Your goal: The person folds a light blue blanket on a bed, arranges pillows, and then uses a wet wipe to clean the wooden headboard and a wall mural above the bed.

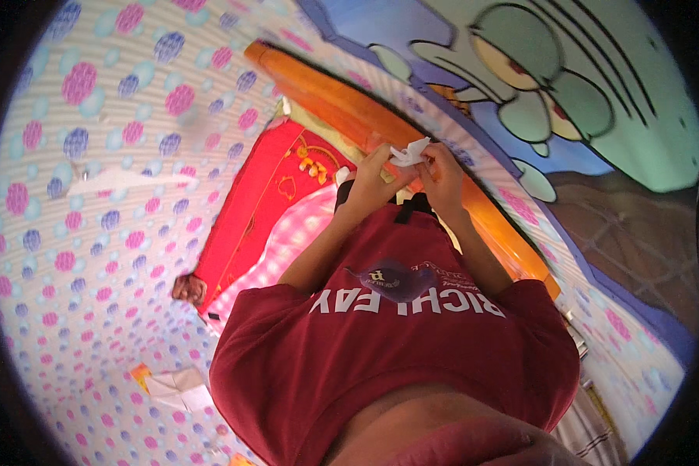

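Note:
A crumpled piece of thin white material [410, 154], which looks like tissue or paper, is held up in front of my body. My left hand [371, 177] pinches its left side between thumb and fingers. At its right side, the fingertips of my right hand [442, 175] grip it close to the other hand. Both forearms reach forward past my dark red printed T-shirt [396, 349]. A small white thing [342, 175] shows beside my left wrist, too small to identify.
A glossy orange board [326, 96] runs diagonally beyond my hands, along a wall with a large cartoon picture [536, 87]. Red patterned bedding [262, 169] and a pink checked cloth [300, 233] lie at the left. Dotted wallpaper [110, 250] covers the left side.

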`<state>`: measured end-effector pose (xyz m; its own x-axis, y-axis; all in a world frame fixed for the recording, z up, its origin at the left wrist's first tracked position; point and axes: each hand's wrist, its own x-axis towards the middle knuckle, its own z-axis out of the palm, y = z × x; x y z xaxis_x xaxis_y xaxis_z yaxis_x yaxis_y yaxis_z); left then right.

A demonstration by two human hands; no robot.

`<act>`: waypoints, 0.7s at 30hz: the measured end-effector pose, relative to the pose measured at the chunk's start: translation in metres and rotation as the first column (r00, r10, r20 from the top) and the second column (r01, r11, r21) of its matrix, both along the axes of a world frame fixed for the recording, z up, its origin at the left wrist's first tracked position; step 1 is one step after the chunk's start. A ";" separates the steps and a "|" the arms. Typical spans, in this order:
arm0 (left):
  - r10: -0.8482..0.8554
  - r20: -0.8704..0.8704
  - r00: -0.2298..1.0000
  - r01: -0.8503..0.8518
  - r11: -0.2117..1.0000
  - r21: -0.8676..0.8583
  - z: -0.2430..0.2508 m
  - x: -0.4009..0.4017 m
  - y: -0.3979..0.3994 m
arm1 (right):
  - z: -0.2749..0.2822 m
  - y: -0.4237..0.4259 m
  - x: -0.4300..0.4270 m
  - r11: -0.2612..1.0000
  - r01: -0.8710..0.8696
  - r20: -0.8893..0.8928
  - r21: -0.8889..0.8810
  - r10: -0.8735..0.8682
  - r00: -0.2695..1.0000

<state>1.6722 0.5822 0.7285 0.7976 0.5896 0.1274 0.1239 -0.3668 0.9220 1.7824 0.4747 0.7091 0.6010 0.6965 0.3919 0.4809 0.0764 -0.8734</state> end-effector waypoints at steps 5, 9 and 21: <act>0.098 0.093 0.991 -0.071 0.963 -0.260 -0.034 -0.043 0.036 | -0.019 0.041 -0.032 0.987 -0.120 -0.080 -0.108 0.112 0.990; 0.098 0.004 0.995 -0.091 0.936 -0.340 -0.051 -0.075 0.074 | -0.039 0.074 -0.063 0.972 -0.123 -0.087 -0.198 0.108 0.990; -0.046 -0.164 0.985 -0.021 0.923 -0.383 -0.086 -0.207 0.222 | -0.073 0.210 -0.214 0.953 -0.065 -0.160 -0.296 0.017 0.987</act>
<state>1.4648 0.8039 0.6425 0.7949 0.5566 -0.2414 0.2859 0.0073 0.9582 1.5680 0.6844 0.6365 0.6058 0.7928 0.0671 0.3414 -0.1828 -0.9220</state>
